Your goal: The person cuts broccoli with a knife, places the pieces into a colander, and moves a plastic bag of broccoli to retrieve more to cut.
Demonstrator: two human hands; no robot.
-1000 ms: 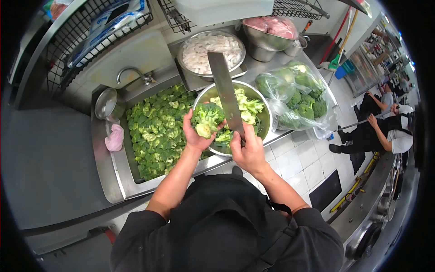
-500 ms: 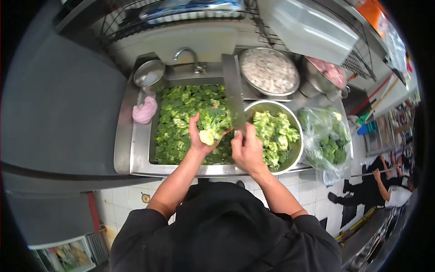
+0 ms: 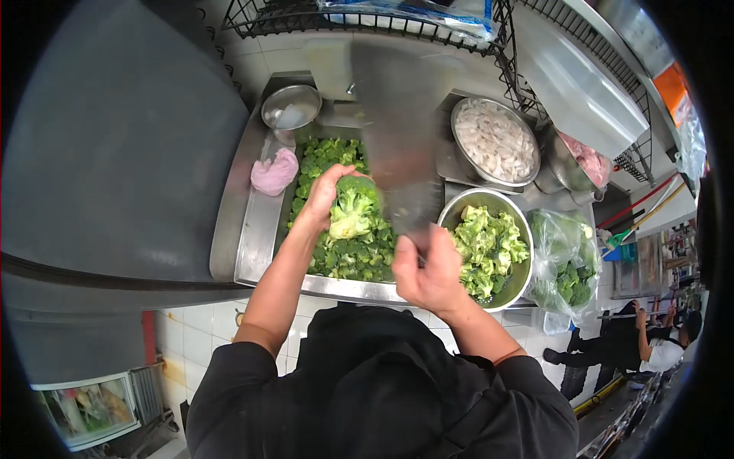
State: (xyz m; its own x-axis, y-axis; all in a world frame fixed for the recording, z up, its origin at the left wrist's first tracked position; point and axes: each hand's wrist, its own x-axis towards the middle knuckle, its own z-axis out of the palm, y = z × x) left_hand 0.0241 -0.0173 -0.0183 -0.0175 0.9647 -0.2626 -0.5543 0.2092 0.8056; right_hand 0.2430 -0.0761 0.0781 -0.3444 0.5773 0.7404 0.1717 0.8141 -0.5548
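Observation:
A head of broccoli sits in my left hand, held above the sink, its pale cut stalk facing me. My right hand grips a cleaver by its handle, which the fist hides. The wide blade points up and away, blurred by motion, just right of the broccoli. Cut broccoli florets fill the sink beneath. Right of my right hand stands a steel bowl with pale green broccoli stalk pieces.
A clear bag of broccoli lies right of the bowl. Behind are a basin of pale strips and a pot of pink meat. A pink cloth and small steel pot border the sink's left. A person stands far right.
The cleaver blade has swung and now looks larger and blurred. The broccoli has turned in my left hand. The whole view has shifted, so the sink and bowls appear farther right.

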